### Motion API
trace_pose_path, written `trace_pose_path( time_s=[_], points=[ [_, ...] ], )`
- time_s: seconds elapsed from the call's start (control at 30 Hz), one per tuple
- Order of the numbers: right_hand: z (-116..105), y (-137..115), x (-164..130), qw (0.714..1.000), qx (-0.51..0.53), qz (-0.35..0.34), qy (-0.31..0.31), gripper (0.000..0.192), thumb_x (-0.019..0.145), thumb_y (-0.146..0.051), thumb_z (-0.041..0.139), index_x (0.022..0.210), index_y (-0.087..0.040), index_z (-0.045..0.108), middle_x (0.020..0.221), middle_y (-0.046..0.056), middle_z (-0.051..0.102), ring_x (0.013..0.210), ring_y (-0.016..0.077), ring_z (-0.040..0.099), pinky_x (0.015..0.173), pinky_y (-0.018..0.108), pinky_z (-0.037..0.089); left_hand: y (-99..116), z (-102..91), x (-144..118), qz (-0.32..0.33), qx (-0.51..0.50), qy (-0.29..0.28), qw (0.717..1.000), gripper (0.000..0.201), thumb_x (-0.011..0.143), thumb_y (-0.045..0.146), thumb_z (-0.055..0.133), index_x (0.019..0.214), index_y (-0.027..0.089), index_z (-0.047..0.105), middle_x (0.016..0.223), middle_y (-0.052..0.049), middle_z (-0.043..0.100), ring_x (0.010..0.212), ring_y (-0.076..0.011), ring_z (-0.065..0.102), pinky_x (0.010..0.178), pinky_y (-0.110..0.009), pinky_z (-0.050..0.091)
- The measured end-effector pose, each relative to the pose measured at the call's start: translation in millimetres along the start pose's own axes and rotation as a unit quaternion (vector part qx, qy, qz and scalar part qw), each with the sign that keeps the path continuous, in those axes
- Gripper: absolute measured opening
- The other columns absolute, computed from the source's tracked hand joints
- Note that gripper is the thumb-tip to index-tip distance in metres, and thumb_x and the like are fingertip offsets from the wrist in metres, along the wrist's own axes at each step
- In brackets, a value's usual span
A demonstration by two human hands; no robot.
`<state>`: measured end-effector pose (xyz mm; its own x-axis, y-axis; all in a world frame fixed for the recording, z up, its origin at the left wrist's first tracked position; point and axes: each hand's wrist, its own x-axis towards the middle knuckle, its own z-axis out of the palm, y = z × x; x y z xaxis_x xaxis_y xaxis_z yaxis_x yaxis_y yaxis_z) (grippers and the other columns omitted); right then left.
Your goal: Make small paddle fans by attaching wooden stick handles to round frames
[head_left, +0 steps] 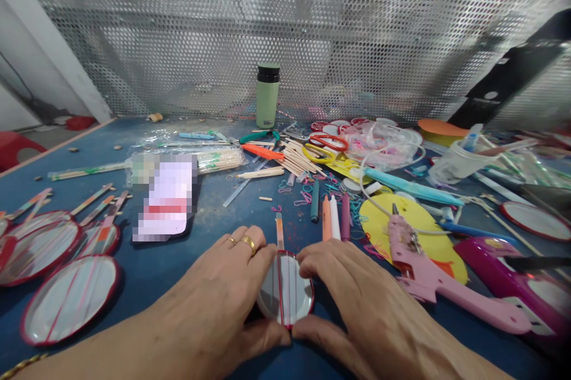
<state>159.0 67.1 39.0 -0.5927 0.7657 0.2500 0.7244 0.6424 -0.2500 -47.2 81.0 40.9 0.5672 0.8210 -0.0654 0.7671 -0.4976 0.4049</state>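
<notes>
In front of me a small round white disc [297, 292] with a red rim lies on the blue table. Dark and pale lines run across its face, and a stick with orange and pale bands [279, 230] juts from its far edge. My left hand [232, 279], with rings on two fingers, grips the left side of the disc. Curled around the right side is my right hand [352, 285], its thumb at the near edge. Both thumbs nearly meet there, and my fingers cover parts of the rim. Similar red-rimmed discs [71, 300] with banded sticks lie at the left.
A pink glue gun [413, 267] rests on a yellow disc [375, 210] at the right, beside a magenta device [495, 261]. Markers [334, 216], loose sticks [298, 157], yellow scissors [341, 163] and a green bottle [267, 97] stand or lie beyond my hands. A phone [165, 198] lies left.
</notes>
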Motion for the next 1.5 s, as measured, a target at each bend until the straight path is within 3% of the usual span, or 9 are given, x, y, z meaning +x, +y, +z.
trace_pose_path(
  time_s=[1.5],
  points=[
    [-8,-1,2,1.000,0.002,-0.010,0.007,0.021,0.084,-0.025,0.069,0.103,-0.027,0.062,0.095,0.003,0.070,0.087,0.0216,0.069,0.075,0.032,0.058,-1,1.9,-3,0.002,0.000,0.005,1.000,0.043,0.077,0.041,0.075,0.112,0.019,0.062,0.110,-0.007,0.057,0.104,-0.0287,0.052,0.091,-0.048,0.046]
  ],
)
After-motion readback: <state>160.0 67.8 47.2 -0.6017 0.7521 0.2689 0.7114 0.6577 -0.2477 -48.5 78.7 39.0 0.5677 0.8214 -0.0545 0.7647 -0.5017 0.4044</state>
